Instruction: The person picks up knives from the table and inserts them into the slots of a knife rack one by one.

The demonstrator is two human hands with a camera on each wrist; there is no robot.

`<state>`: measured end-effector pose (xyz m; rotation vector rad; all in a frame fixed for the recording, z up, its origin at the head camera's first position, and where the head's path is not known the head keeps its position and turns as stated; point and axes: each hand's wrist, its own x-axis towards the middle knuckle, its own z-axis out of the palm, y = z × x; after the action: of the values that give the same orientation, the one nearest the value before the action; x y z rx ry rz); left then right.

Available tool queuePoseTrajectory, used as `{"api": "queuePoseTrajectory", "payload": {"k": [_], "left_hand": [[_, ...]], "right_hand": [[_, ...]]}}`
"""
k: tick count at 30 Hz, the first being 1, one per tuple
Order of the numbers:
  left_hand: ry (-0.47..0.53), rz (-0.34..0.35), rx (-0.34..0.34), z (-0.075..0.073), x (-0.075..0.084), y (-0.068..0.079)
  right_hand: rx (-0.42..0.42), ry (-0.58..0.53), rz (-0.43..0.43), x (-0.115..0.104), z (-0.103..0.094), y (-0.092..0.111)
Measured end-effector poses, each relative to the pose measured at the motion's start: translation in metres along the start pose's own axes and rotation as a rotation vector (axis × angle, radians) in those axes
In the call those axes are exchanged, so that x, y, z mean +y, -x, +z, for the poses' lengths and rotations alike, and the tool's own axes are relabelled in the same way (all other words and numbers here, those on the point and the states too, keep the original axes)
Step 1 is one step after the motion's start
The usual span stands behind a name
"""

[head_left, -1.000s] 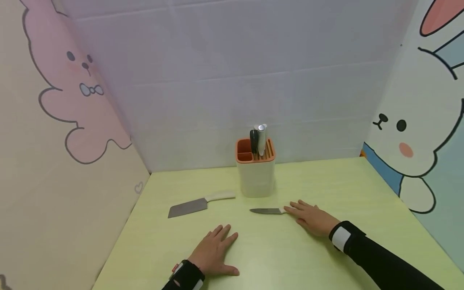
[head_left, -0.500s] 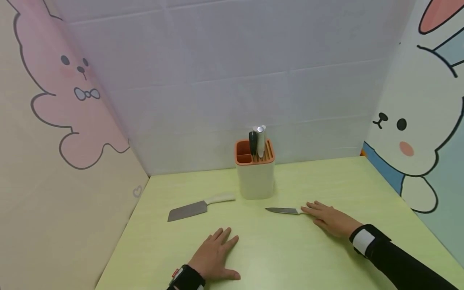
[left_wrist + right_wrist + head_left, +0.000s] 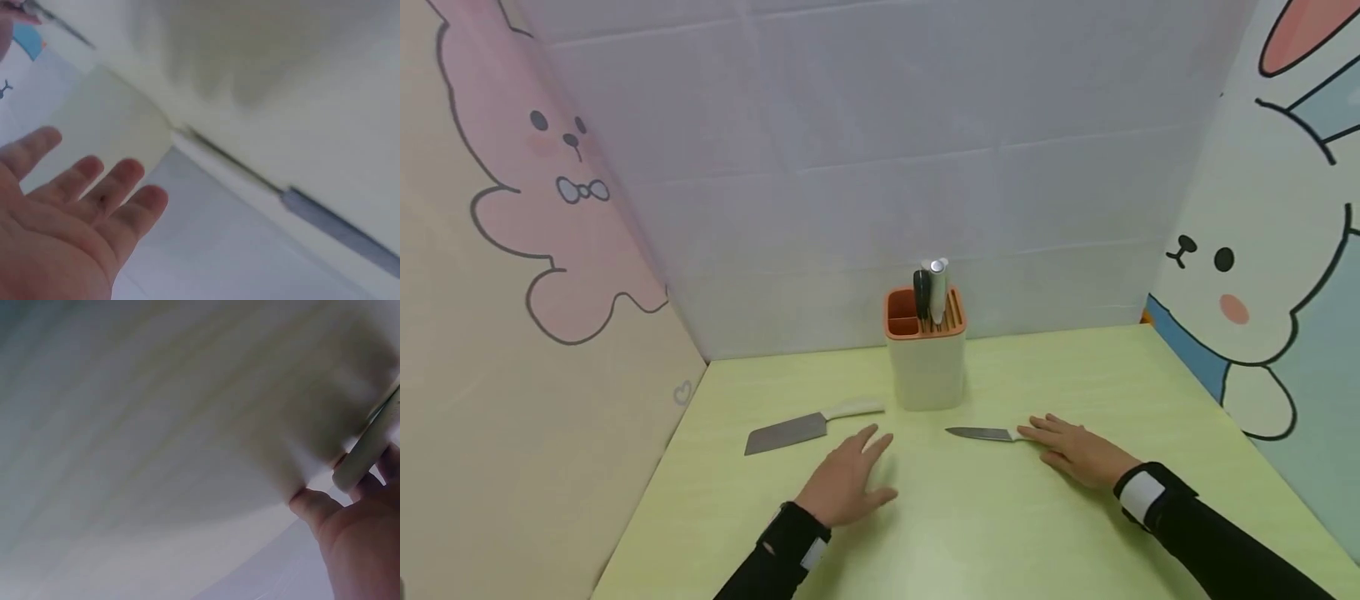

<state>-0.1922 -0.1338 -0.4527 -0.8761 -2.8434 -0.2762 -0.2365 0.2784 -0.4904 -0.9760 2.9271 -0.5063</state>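
Observation:
My left hand (image 3: 844, 481) is raised over the table with fingers spread, near the cleaver (image 3: 786, 433) but apart from it. In the left wrist view the palm of that hand (image 3: 69, 219) shows and holds nothing; the cleaver blade (image 3: 340, 231) is seen edge-on. My right hand (image 3: 1078, 450) lies low over the pale handle of a small paring knife (image 3: 981, 433), fingers extended, blade pointing left. From the right wrist view, the knife handle (image 3: 369, 447) runs beneath the fingers of the right hand (image 3: 365, 531), with the thumb apart from it.
A white knife block (image 3: 927, 371) with an orange top stands at the back middle of the yellow table (image 3: 985, 533). It holds several handles, one dark (image 3: 921, 292). A pale back wall (image 3: 880, 167) and cartoon side walls enclose the table.
Earlier the right hand and paring knife moved right together; since half a second ago they have stayed about in place. The left hand has lifted off the table and gone forward towards the cleaver.

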Motion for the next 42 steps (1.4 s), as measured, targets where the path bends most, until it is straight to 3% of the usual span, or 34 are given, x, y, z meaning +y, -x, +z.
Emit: {"api": "queuePoseTrajectory", "payload": {"k": [4, 7, 9, 14, 19, 28, 34, 42], "left_hand": [[-0.071, 0.049, 0.255, -0.033, 0.001, -0.043], [-0.171, 0.052, 0.372, -0.049, 0.001, -0.075], [-0.214, 0.033, 0.394, -0.054, 0.002, -0.093], [-0.321, -0.009, 0.349, -0.052, -0.002, -0.124], [-0.406, 0.032, 0.403, -0.035, -0.004, -0.134], [-0.418, 0.071, 0.544, -0.01, 0.001, -0.136], [-0.481, 0.057, 0.572, 0.005, 0.0, -0.142], [-0.503, 0.03, 0.557, 0.012, 0.003, -0.151]], "right_hand": [[-0.001, -0.014, 0.004, -0.001, 0.001, -0.004], [-0.002, -0.016, 0.007, -0.002, 0.003, -0.006], [-0.004, -0.012, 0.013, -0.003, 0.004, -0.008], [-0.008, -0.024, 0.007, -0.004, 0.008, -0.012], [-0.005, -0.026, -0.008, -0.006, 0.009, -0.014], [0.004, 0.002, -0.004, -0.006, 0.009, -0.007], [-0.004, 0.011, -0.008, -0.005, 0.01, -0.002], [0.006, 0.01, -0.004, -0.002, 0.004, 0.0]]}}
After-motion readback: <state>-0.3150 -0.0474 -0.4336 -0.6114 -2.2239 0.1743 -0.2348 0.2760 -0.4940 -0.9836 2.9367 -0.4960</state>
